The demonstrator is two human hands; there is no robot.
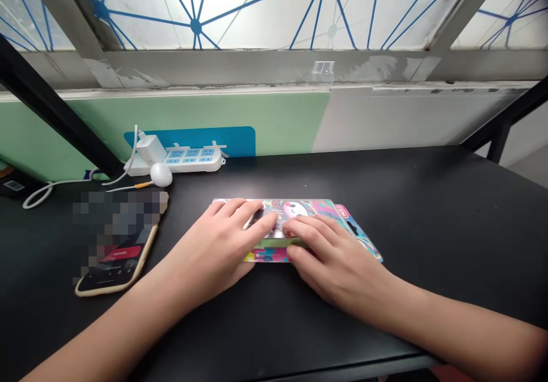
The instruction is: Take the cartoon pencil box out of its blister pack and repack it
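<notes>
A flat, colourful blister pack [295,209] lies on the black table, with a clear raised plastic front, a white cartoon face and a bright printed backing card that juts out at the right and front. My left hand [226,236] holds its left side, the fingers laid across the top and the thumb low by the front edge. On the other side my right hand [329,250] grips the pack with fingers curved over the plastic and the thumb at the front edge. Both hands cover much of the pack, so its contents cannot be made out.
Left of my hands lies a phone [124,256] in a pale case, its screen partly blurred. Behind it, a white power strip [192,160] with a plugged-in charger [150,149], a cable and a round white lamp [161,175] stand near the wall. Black frame bars [55,102] flank the table.
</notes>
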